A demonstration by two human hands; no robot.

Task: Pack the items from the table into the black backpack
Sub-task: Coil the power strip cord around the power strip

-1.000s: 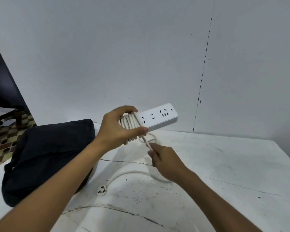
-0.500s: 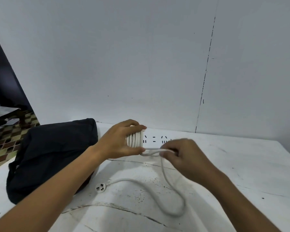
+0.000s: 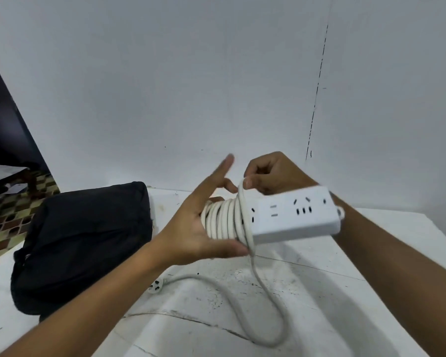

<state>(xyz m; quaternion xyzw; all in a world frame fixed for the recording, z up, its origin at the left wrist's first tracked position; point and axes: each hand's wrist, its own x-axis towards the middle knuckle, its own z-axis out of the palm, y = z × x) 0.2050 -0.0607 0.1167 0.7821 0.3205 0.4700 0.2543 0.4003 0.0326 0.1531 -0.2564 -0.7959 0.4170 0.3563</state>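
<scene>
My left hand [image 3: 191,228] holds the white power strip [image 3: 291,217] above the table by its wound end, thumb under the coils and index finger pointing up. Several turns of white cord [image 3: 224,220] wrap that end. Behind the strip, my right hand [image 3: 271,176] pinches the cord at the top of the newest turn. The loose cord [image 3: 265,300] hangs down to the table, loops near me and ends at the plug [image 3: 156,288]. The black backpack [image 3: 83,240] lies at the left of the table; I cannot tell if it is unzipped.
The white, scuffed table [image 3: 384,253] stands against a plain white wall [image 3: 216,86]. A checkered floor [image 3: 13,212] and dark furniture show at the far left, beyond the table's edge.
The strip has risen off the table and turned its sockets toward me. My right hand carried the cord up and over behind it, adding a turn. The loose cord is shorter.
</scene>
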